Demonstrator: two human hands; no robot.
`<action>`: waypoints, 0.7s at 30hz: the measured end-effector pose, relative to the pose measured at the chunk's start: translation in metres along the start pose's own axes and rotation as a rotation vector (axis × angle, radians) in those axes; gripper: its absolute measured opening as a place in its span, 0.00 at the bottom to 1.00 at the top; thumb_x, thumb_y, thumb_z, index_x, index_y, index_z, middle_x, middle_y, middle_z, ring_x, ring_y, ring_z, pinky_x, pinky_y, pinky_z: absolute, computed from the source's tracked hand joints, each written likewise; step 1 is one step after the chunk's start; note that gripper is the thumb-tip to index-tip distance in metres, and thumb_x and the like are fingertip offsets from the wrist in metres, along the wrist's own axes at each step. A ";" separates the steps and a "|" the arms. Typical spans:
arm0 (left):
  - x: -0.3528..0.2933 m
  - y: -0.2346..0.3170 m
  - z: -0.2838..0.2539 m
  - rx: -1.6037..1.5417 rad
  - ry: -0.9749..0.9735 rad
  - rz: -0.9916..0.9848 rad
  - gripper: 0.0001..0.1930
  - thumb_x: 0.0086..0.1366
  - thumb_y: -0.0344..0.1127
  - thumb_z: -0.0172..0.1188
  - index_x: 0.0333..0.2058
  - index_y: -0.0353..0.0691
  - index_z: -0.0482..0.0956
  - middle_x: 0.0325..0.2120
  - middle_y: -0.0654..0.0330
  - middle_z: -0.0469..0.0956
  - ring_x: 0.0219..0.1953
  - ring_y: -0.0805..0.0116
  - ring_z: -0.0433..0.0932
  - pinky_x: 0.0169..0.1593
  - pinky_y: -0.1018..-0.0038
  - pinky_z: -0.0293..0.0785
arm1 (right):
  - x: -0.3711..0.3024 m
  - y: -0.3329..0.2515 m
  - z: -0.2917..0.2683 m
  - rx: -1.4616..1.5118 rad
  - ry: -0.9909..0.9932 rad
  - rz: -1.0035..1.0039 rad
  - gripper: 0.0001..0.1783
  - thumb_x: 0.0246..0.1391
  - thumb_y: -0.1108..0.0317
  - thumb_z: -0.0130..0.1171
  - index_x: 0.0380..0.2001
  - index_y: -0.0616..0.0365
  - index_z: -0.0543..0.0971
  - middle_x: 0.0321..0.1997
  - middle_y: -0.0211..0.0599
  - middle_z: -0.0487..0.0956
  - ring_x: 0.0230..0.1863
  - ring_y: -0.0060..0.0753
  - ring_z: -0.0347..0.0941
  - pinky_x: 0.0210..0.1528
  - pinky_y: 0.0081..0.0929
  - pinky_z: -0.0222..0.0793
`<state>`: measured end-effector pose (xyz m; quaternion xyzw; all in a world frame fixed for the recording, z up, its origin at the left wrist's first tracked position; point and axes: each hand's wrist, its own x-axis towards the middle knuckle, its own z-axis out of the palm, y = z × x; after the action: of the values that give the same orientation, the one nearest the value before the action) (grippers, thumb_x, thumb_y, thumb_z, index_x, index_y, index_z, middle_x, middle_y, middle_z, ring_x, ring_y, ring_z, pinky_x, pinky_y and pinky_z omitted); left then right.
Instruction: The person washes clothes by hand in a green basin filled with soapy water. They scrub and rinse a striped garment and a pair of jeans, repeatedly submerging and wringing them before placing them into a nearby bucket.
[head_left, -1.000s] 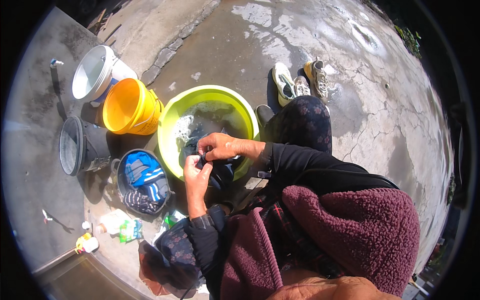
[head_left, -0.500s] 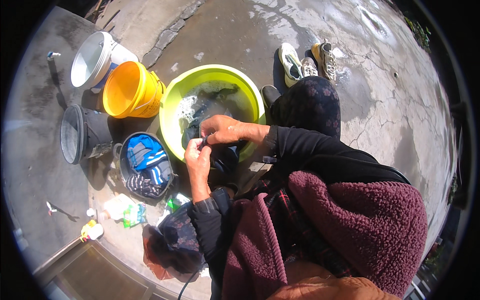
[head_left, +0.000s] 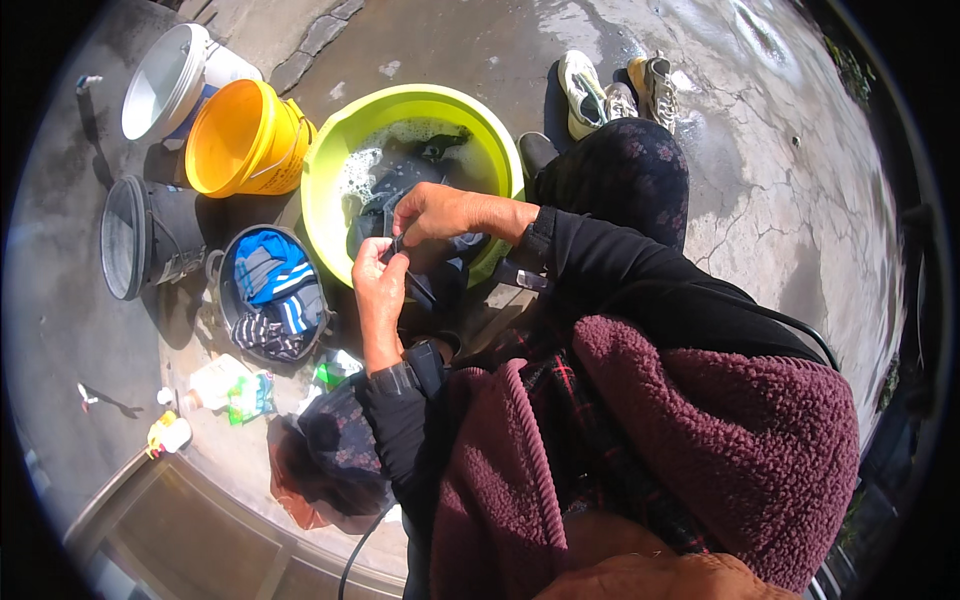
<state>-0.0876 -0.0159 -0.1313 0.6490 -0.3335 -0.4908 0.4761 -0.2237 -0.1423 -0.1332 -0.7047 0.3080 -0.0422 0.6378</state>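
A yellow bucket (head_left: pixel 283 155) stands just beside the lime-green basin (head_left: pixel 410 103), where a dark, soaked garment (head_left: pixel 405 176) lies partly in sudsy water (head_left: pixel 360 172). The left hand (head_left: pixel 380 285) has its fingers pinched on a fold of it; the right hand (head_left: pixel 435 212), just beside, pinches the same fold. Wet, it likely handles heavy, limp and slippery, best gripped by thick folds. The held strip runs roughly toward the person; the bunched rest shows no clear long axis.
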 end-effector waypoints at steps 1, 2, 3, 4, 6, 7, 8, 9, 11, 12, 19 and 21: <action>0.000 0.000 0.000 0.004 0.000 -0.010 0.08 0.57 0.21 0.57 0.36 0.35 0.73 0.24 0.68 0.71 0.24 0.84 0.65 0.27 0.85 0.60 | 0.000 0.000 0.000 -0.016 -0.009 0.040 0.14 0.41 0.67 0.65 0.34 0.58 0.82 0.29 0.34 0.81 0.34 0.26 0.75 0.39 0.27 0.70; 0.000 0.000 -0.001 0.008 -0.001 -0.018 0.08 0.57 0.21 0.57 0.37 0.35 0.73 0.24 0.68 0.71 0.24 0.84 0.65 0.27 0.85 0.60 | 0.000 0.001 0.000 0.014 -0.011 0.005 0.13 0.41 0.67 0.65 0.34 0.58 0.82 0.29 0.34 0.81 0.34 0.26 0.75 0.39 0.27 0.70; 0.000 0.000 -0.001 0.007 0.002 -0.055 0.08 0.57 0.21 0.57 0.37 0.35 0.73 0.24 0.68 0.71 0.24 0.84 0.65 0.27 0.85 0.61 | 0.000 0.001 0.000 0.022 -0.012 0.007 0.13 0.41 0.68 0.65 0.34 0.58 0.82 0.29 0.34 0.81 0.34 0.25 0.75 0.38 0.27 0.70; 0.001 -0.001 -0.001 0.006 -0.005 -0.020 0.08 0.57 0.21 0.57 0.37 0.35 0.73 0.24 0.68 0.71 0.24 0.84 0.65 0.27 0.85 0.61 | 0.000 0.001 0.000 0.004 -0.006 0.053 0.13 0.42 0.68 0.64 0.34 0.58 0.82 0.28 0.33 0.81 0.34 0.25 0.75 0.38 0.26 0.70; 0.000 -0.001 -0.001 -0.004 -0.002 -0.040 0.09 0.57 0.20 0.57 0.37 0.34 0.73 0.24 0.67 0.71 0.24 0.84 0.66 0.28 0.85 0.61 | 0.001 0.002 0.001 0.051 -0.009 0.013 0.13 0.41 0.68 0.64 0.34 0.59 0.82 0.28 0.33 0.81 0.33 0.25 0.75 0.38 0.26 0.70; 0.000 -0.002 -0.001 0.000 -0.006 -0.008 0.09 0.57 0.20 0.57 0.37 0.34 0.73 0.24 0.67 0.71 0.24 0.84 0.66 0.28 0.85 0.61 | 0.001 0.003 0.001 0.038 -0.005 0.056 0.13 0.41 0.69 0.64 0.34 0.59 0.82 0.28 0.33 0.81 0.33 0.25 0.75 0.38 0.26 0.70; 0.001 -0.003 -0.001 0.000 -0.003 -0.004 0.09 0.56 0.20 0.57 0.37 0.35 0.73 0.24 0.67 0.71 0.24 0.84 0.66 0.28 0.85 0.61 | 0.001 0.003 0.001 0.055 -0.006 0.014 0.13 0.41 0.69 0.63 0.34 0.59 0.82 0.28 0.33 0.81 0.33 0.25 0.75 0.38 0.26 0.70; 0.001 -0.003 -0.001 -0.005 0.003 -0.027 0.09 0.56 0.20 0.57 0.37 0.35 0.73 0.25 0.68 0.71 0.24 0.84 0.66 0.28 0.85 0.62 | 0.002 0.004 0.001 0.049 -0.004 0.012 0.13 0.41 0.69 0.63 0.34 0.59 0.82 0.28 0.33 0.81 0.33 0.24 0.74 0.38 0.25 0.70; 0.001 -0.005 -0.001 -0.011 -0.003 -0.012 0.09 0.56 0.20 0.57 0.37 0.35 0.73 0.25 0.67 0.72 0.24 0.84 0.66 0.28 0.85 0.62 | 0.003 0.005 0.001 0.040 -0.003 0.017 0.13 0.41 0.69 0.63 0.34 0.59 0.82 0.28 0.33 0.81 0.33 0.25 0.75 0.38 0.26 0.70; 0.001 -0.006 -0.001 -0.017 -0.004 -0.018 0.09 0.56 0.20 0.57 0.37 0.35 0.73 0.25 0.67 0.72 0.24 0.84 0.66 0.28 0.85 0.62 | 0.003 0.006 0.002 0.039 -0.004 0.024 0.13 0.41 0.70 0.62 0.34 0.59 0.82 0.29 0.34 0.81 0.34 0.25 0.75 0.38 0.26 0.70; 0.002 -0.010 0.004 -0.021 -0.021 -0.030 0.12 0.56 0.22 0.58 0.40 0.34 0.73 0.25 0.67 0.72 0.25 0.83 0.69 0.29 0.84 0.65 | 0.003 0.009 0.011 -0.083 0.141 0.090 0.14 0.38 0.71 0.62 0.33 0.57 0.83 0.32 0.42 0.83 0.39 0.37 0.79 0.42 0.31 0.73; 0.002 -0.011 0.005 -0.022 -0.001 -0.047 0.13 0.57 0.22 0.59 0.42 0.34 0.73 0.25 0.67 0.73 0.25 0.82 0.69 0.29 0.83 0.66 | 0.003 0.010 0.012 -0.005 0.162 0.071 0.14 0.38 0.71 0.62 0.34 0.58 0.83 0.33 0.42 0.83 0.39 0.38 0.79 0.42 0.31 0.73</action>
<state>-0.0921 -0.0152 -0.1425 0.6513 -0.3130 -0.5056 0.4714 -0.2196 -0.1336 -0.1462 -0.6891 0.3836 -0.0757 0.6102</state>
